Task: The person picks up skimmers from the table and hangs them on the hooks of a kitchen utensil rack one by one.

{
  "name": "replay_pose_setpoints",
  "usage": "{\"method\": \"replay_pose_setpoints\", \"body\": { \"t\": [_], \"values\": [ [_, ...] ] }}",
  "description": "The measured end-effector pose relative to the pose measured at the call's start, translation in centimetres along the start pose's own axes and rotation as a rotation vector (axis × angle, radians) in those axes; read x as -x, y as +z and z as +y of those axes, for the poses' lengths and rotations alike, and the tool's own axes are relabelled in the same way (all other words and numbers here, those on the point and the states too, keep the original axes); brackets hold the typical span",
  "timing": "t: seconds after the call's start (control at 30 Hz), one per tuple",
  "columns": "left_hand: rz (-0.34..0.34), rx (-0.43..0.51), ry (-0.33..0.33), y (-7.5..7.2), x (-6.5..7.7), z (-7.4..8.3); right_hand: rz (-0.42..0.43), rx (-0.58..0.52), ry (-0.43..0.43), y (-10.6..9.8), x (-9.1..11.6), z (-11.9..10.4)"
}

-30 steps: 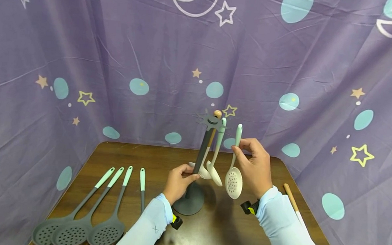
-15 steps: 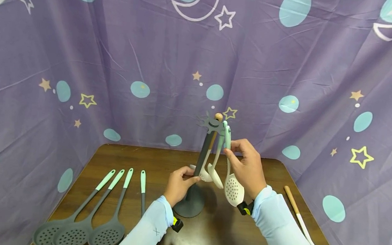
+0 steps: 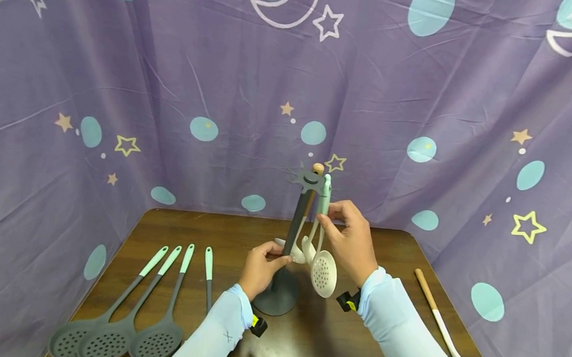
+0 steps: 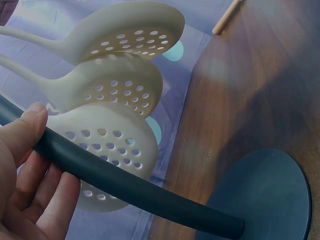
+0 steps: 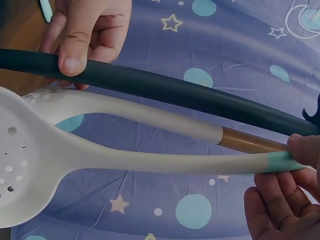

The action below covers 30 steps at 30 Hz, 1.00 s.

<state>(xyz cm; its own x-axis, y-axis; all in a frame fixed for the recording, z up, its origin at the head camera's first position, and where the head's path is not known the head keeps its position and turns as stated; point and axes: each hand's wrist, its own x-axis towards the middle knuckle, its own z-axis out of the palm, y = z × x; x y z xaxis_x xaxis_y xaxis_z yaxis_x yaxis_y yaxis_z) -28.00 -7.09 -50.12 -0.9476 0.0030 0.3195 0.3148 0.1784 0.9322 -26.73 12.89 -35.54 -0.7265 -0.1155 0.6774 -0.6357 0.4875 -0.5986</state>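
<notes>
A dark utensil stand (image 3: 297, 217) leans slightly, its round base (image 3: 277, 298) on the table. My left hand (image 3: 261, 269) grips its post low down, thumb across the front. My right hand (image 3: 350, 236) pinches the mint handle of a white skimmer (image 3: 324, 274), whose perforated head hangs downward. The handle's tip overlaps the stand's hooked top (image 3: 311, 179) in the head view. Behind it hang two more white skimmers, one with a wooden handle (image 5: 250, 141). Three perforated heads (image 4: 122, 82) show stacked beside the post in the left wrist view.
Several grey skimmers (image 3: 155, 344) with mint handles lie at the table's left; my left sleeve covers part of one. A white utensil with a wooden handle (image 3: 426, 289) lies along the right edge. A purple patterned curtain (image 3: 252, 90) surrounds the table (image 3: 206, 225).
My right hand has moved left with the skimmer, bringing its handle from beside the stand to the hooked top. The left hand stays on the post.
</notes>
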Motion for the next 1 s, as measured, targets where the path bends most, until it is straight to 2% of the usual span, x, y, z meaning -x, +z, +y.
{"method": "replay_pose_setpoints", "body": {
  "t": [0.13,0.3,0.6,0.8,1.0],
  "values": [
    [-0.003,0.002,-0.012,0.1,0.0,0.1,0.012,-0.007,0.027,0.0,0.1,0.1],
    [-0.005,0.004,0.011,0.2,0.0,0.0,0.017,0.000,0.036,-0.3,0.3,0.3],
    [-0.010,-0.004,0.005,0.0,0.1,0.2,-0.047,-0.018,0.003,-1.0,1.0,1.2],
    [-0.015,-0.006,0.004,0.0,0.1,0.0,-0.101,-0.039,0.024,-2.0,1.8,2.6],
    [-0.008,-0.001,0.011,0.1,0.0,-0.2,-0.094,-0.003,0.057,-3.6,2.5,4.8]
  ]
}}
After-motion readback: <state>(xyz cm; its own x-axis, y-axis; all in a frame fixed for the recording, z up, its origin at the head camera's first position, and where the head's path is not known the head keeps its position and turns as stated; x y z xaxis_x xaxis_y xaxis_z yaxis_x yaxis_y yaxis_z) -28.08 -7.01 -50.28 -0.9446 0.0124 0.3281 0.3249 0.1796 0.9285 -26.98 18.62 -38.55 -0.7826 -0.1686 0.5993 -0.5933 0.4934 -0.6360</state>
